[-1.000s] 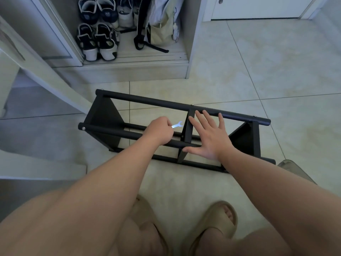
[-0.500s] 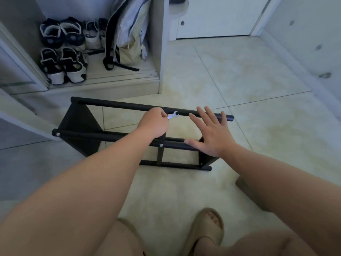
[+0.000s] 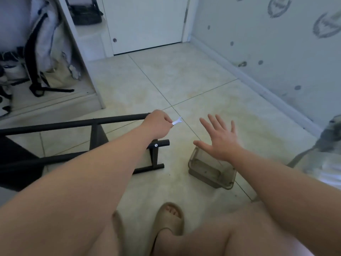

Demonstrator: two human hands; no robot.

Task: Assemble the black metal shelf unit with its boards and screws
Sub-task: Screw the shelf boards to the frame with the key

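Shelf frame (image 3: pixel 73 123): matte black round metal tubes; lies on the glossy tiled floor (image 3: pixel 184 80), at the left.
Wrench (image 3: pixel 176 121): small, flat, bright metal, open-ended.
Left hand (image 3: pixel 158 124): fingers curled, pinching the wrench handle, over the frame's end.
Right hand (image 3: pixel 219 143): fingers spread, palm down, holding nothing, above a translucent plastic box (image 3: pixel 208 170).

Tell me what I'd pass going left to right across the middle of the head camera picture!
black shelf frame → left hand → little wrench pinched in its fingers → right hand, spread open
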